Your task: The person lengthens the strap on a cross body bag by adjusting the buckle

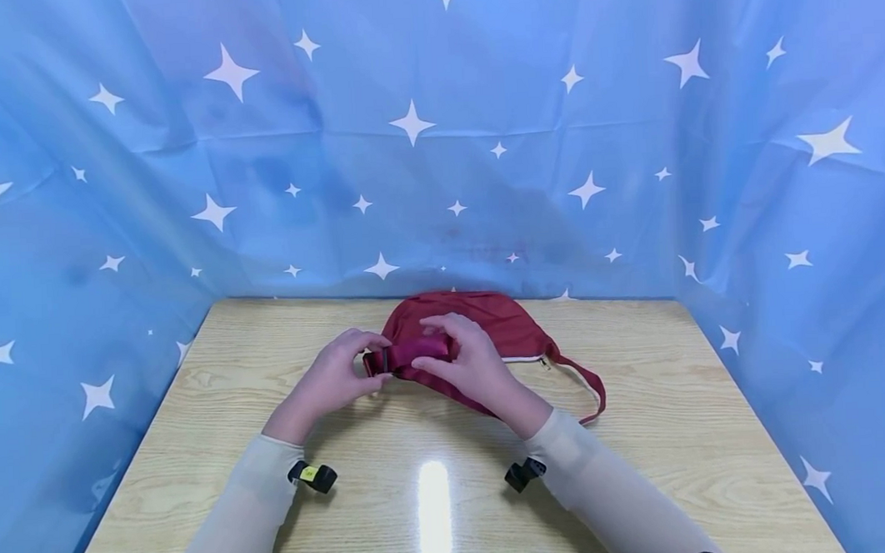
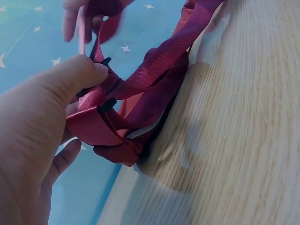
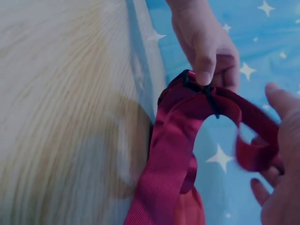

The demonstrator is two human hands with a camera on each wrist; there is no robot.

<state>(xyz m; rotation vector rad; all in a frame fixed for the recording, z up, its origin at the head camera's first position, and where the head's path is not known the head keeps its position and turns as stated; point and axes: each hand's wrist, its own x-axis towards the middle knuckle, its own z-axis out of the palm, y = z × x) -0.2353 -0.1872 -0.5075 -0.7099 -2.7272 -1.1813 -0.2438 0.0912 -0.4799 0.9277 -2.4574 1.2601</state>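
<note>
A dark red waist bag [image 1: 501, 323] lies at the back of the table, its webbing strap [image 1: 419, 350] raised in front of it. My left hand [image 1: 335, 372] pinches the strap at a black slider buckle [image 3: 212, 101], thumb on top in the left wrist view. To the right, my right hand [image 1: 475, 362] holds a loop of the same strap [image 3: 255, 157] between thumb and fingers; it looks blurred in the left wrist view. Part of the bag's front is hidden behind the hands. A pale-edged zipper [image 1: 524, 359] shows along the bag.
The wooden table [image 1: 648, 466] has a bright light reflection near its front. A blue curtain [image 1: 482, 166] with white stars encloses its back and sides. From the bag's right end, a strap section [image 1: 592, 383] loops onto the tabletop.
</note>
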